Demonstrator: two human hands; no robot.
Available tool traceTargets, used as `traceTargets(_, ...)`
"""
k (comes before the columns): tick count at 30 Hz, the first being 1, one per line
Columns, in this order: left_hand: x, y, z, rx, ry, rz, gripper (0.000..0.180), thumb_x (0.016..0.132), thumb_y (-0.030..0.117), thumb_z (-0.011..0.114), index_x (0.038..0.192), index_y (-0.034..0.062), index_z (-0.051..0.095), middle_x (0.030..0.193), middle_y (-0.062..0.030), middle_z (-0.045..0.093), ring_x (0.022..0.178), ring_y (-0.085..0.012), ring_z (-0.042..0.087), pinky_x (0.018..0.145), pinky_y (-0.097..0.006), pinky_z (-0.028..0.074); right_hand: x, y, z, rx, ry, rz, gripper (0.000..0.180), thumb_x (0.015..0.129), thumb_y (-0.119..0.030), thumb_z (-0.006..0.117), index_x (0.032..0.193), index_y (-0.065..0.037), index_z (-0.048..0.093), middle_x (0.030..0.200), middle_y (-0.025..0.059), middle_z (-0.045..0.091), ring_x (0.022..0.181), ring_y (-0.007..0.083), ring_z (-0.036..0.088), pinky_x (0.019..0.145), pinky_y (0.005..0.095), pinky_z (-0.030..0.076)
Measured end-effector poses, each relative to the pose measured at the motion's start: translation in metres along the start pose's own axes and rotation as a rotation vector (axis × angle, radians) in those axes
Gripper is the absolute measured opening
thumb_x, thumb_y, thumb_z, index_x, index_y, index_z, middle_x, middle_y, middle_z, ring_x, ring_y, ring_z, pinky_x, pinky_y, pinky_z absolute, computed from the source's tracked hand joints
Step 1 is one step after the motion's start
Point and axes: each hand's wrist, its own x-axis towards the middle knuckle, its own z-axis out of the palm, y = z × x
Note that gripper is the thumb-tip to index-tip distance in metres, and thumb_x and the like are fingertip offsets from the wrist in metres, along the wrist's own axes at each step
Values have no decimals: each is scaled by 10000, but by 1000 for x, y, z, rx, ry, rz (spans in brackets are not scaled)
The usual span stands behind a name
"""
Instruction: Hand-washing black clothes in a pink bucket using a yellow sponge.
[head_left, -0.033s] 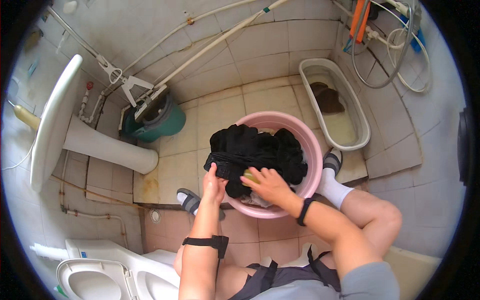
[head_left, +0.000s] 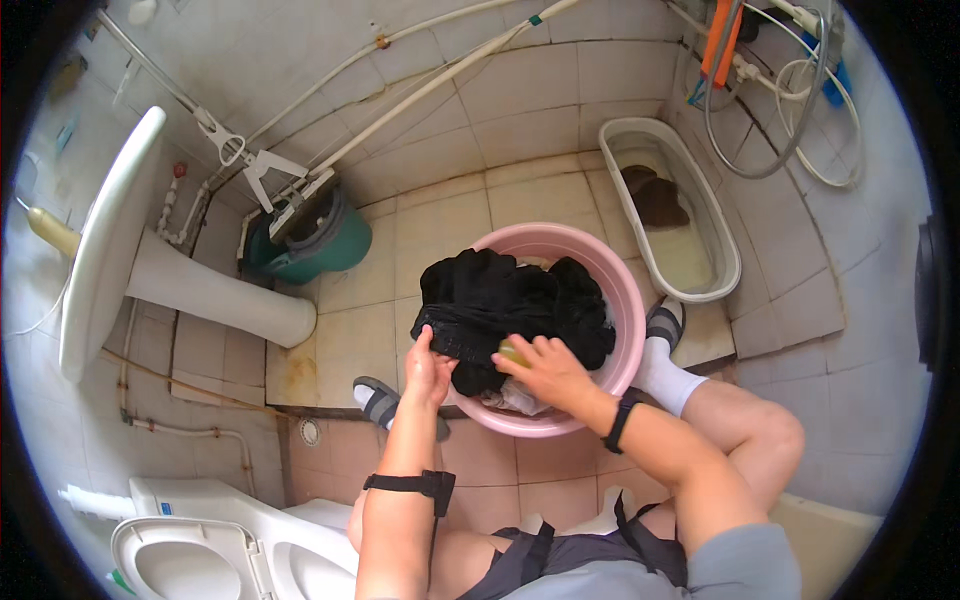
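A pink basin (head_left: 632,310) stands on the tiled floor between my feet, heaped with wet black clothing (head_left: 490,285). At the basin's left side my left hand (head_left: 427,372) is closed on an edge of the black garment, thumb on top, holding that part stretched toward me. My right hand (head_left: 556,374) grips a yellowish-green bar of soap (head_left: 514,351) against the cloth, right of my left hand. Some pale cloth (head_left: 515,398) shows under the black pile near the basin's front rim.
Back right is a white oblong tub (head_left: 735,265) with water and a dark brown item (head_left: 655,197). A green mop bucket (head_left: 345,243) holds a mop at the back left, beside the sink pedestal (head_left: 225,293). The toilet (head_left: 190,500) is at lower left; a shower hose (head_left: 708,120) hangs upper right.
My right hand with the soap has slid a little to the right over the black garment. The left hand keeps its hold in nearly the same place.
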Motion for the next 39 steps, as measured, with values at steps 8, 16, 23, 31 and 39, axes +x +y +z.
traceTargets(8,-13,-18,13,-132,-192,82,426,990,353,373,1287,64,473,1278,-102,561,1150,-253,534,1000,-406,393,69,-30,-12,187,233,98,483,820,-223,590,1297,-185,523,1299,172,495,863,266,542,719,352,471)
traceTargets(16,6,44,-18,-102,-194,62,469,1001,385,333,1254,31,510,1207,-128,612,1131,-281,572,996,-427,427,1,18,-30,52,-217,14,467,817,-238,613,1277,-218,536,1254,125,528,922,283,568,752,382,462)
traceTargets(23,-2,18,3,-216,-177,80,610,949,542,404,1316,59,470,1259,-109,574,1176,-289,530,1059,-438,339,-36,49,-40,101,-294,194,447,858,-270,608,1293,-214,521,1197,125,519,876,309,562,746,402,489)
traceTargets(31,-20,-46,29,337,85,131,360,893,313,643,1151,94,521,1042,-21,612,887,-129,587,677,-273,487,8,10,-28,306,-28,271,455,850,-269,615,1288,-185,530,1250,136,507,911,317,563,776,404,501)
traceTargets(39,-8,-16,-19,148,230,254,131,922,182,590,1001,88,545,827,-38,633,654,-143,597,542,-255,488,-30,42,-17,43,-220,134,447,800,-274,647,1240,-239,574,1182,95,544,925,277,543,770,387,440)
